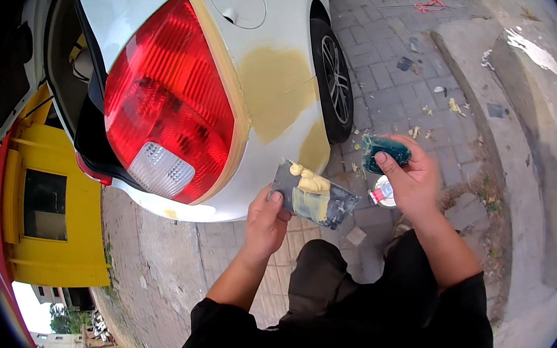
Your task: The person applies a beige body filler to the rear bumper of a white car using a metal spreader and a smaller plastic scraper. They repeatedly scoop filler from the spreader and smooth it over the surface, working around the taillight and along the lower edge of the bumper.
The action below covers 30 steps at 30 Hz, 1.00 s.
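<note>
My left hand (267, 221) grips a dark, flat mixing board (340, 209) by its left edge, thumb on top. A lump of pale yellow body filler (313, 183) sits on the board, with a thinner smear below it. In my right hand (417, 177) is a dark green filler spreader (387, 149), held between thumb and fingers, apart from the board. Ahead stands a white car (221, 209) with a red tail light (168, 104) edged in masking tape (232, 78). Beside the light, a yellowish filler patch (277, 90) covers part of the rear panel.
A round tin (383, 192) with a red and white label stands on the paving below my right hand. The car's rear wheel (333, 78) is ahead. Filler scraps (456, 107) litter the bricks near a concrete kerb (468, 88). A yellow building (54, 216) stands at the left.
</note>
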### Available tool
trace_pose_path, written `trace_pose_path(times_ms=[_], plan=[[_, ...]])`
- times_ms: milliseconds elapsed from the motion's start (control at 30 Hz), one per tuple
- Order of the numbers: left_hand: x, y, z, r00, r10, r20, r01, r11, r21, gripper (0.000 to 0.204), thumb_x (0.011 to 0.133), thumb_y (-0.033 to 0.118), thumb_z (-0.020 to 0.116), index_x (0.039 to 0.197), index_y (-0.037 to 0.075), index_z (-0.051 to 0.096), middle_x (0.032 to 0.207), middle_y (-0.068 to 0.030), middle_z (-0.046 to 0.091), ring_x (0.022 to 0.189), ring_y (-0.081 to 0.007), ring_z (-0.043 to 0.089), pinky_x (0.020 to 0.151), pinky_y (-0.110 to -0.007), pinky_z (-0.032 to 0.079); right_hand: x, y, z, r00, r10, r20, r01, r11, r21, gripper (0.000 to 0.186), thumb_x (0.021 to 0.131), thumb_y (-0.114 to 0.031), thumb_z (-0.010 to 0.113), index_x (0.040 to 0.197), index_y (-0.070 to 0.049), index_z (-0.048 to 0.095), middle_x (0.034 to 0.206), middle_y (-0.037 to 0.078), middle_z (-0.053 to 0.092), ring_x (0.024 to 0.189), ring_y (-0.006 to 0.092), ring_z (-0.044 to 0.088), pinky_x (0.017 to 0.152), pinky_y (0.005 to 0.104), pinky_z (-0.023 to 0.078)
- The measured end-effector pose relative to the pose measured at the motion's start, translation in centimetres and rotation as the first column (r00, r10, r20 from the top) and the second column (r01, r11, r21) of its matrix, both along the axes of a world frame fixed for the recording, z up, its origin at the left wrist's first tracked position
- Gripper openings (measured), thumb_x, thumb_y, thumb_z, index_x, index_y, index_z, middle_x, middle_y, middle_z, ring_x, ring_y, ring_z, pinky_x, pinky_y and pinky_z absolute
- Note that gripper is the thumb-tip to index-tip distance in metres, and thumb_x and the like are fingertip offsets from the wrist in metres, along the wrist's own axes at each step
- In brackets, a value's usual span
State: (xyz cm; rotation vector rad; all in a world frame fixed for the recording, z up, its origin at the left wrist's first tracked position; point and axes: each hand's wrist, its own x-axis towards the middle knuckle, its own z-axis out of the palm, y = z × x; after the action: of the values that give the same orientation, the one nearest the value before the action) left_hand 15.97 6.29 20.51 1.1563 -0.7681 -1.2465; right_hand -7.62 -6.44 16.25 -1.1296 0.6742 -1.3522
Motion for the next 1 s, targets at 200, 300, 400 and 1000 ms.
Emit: trace_pose_path(times_ms=[200, 300, 400, 1000], plan=[[-5.3, -6.3, 10.5, 0.995, -0.046, 0.094, 0.051, 0.997, -0.055, 0.044, 0.106, 0.025, 0.047, 0.138, -0.005, 0.045, 0.126, -0.0119, 0.060, 0.109, -0.0193, 0.059, 0.096, -0.035, 0.046, -5.4, -1.4, 11.0, 0.916, -0.258, -0.309, 0.112, 0.901, -0.419, 0.025, 0.078, 0.001, 0.073, 0.103, 0.002, 0.069, 0.104, 0.012, 0.068, 0.093, 0.0256, 0.065, 0.082, 0.0337, 0.053], [-8.8, -9.5, 15.0, 0.980, -0.130, 0.148, 0.150, 0.980, -0.134, 0.037, 0.106, 0.018, 0.044, 0.135, -0.005, 0.047, 0.133, -0.0156, 0.057, 0.123, -0.0244, 0.056, 0.107, -0.042, 0.043, -8.2, -1.9, 16.6, 0.849, -0.379, -0.367, 0.088, 0.788, -0.610, 0.031, 0.071, 0.000, 0.073, 0.102, 0.001, 0.070, 0.103, 0.011, 0.068, 0.093, 0.0265, 0.065, 0.081, 0.0362, 0.054], [-11.8, -11.8, 19.2, 0.948, -0.206, 0.242, 0.253, 0.949, -0.186, 0.040, 0.106, 0.018, 0.044, 0.136, -0.008, 0.045, 0.130, -0.0145, 0.057, 0.120, -0.0212, 0.055, 0.105, -0.037, 0.042, -10.5, -2.2, 21.4, 0.765, -0.503, -0.402, 0.107, 0.715, -0.691, 0.031, 0.072, -0.004, 0.070, 0.102, 0.001, 0.071, 0.103, 0.010, 0.068, 0.095, 0.0252, 0.064, 0.080, 0.0382, 0.055], [-6.6, -16.3, 31.0, 0.830, -0.277, 0.484, 0.353, 0.933, -0.071, 0.039, 0.105, 0.014, 0.046, 0.132, -0.013, 0.052, 0.117, -0.0124, 0.065, 0.106, -0.0149, 0.058, 0.095, -0.029, 0.045, -6.5, -5.3, 32.4, 0.625, -0.493, -0.605, -0.058, 0.743, -0.666, 0.029, 0.073, -0.010, 0.065, 0.101, -0.003, 0.070, 0.105, 0.004, 0.067, 0.101, 0.0230, 0.062, 0.092, 0.0404, 0.049]])
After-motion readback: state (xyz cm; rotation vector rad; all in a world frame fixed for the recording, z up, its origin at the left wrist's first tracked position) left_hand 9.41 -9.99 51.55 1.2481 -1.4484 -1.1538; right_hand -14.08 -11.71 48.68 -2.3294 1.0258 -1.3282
